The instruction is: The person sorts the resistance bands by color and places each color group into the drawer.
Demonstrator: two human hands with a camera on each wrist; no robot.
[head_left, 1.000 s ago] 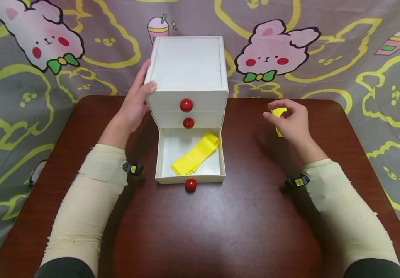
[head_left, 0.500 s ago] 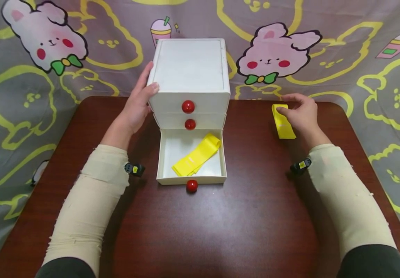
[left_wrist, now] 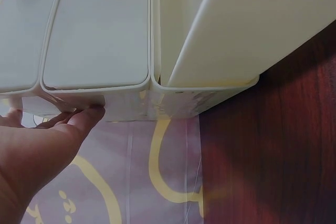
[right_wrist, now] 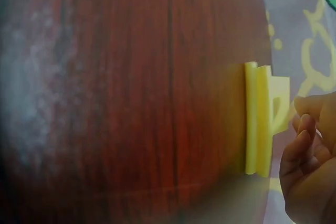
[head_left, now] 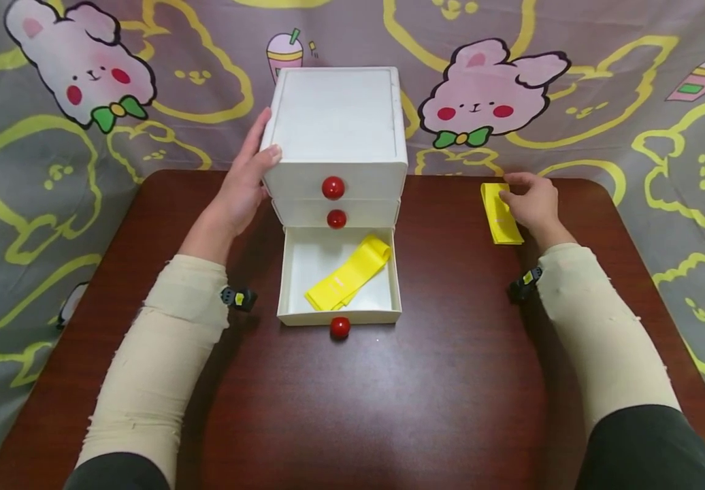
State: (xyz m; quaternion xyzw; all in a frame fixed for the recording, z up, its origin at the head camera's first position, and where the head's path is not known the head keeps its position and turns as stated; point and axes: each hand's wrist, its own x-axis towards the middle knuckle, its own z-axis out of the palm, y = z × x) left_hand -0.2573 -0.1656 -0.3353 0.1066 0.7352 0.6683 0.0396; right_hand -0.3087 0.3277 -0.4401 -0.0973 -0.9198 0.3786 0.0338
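A white drawer cabinet (head_left: pixel 340 116) with red knobs stands at the back of the table, its bottom drawer (head_left: pixel 303 245) pulled out. Inside that drawer lies a folded yellow strap (head_left: pixel 348 273). My left hand (head_left: pixel 239 184) rests against the cabinet's left side, thumb on its top front corner; the left wrist view shows fingers (left_wrist: pixel 86 119) pressed to the side wall. A second folded yellow strap (head_left: pixel 499 214) lies on the table at the right. My right hand (head_left: pixel 535 204) is at its right edge, fingers loosely bent; the right wrist view shows the fingertips (right_wrist: pixel 303 124) just beside the strap (right_wrist: pixel 262 119).
The dark wooden table (head_left: pixel 365 408) ends close to a patterned cloth (head_left: pixel 340 34) behind the cabinet. The open drawer's front knob (head_left: pixel 340 327) juts toward me. Small cameras are strapped to both wrists.
My right hand has moved right from above the table strap to its right edge, uncovering more of it. The left hand and cabinet stay put; the view shifts slightly.
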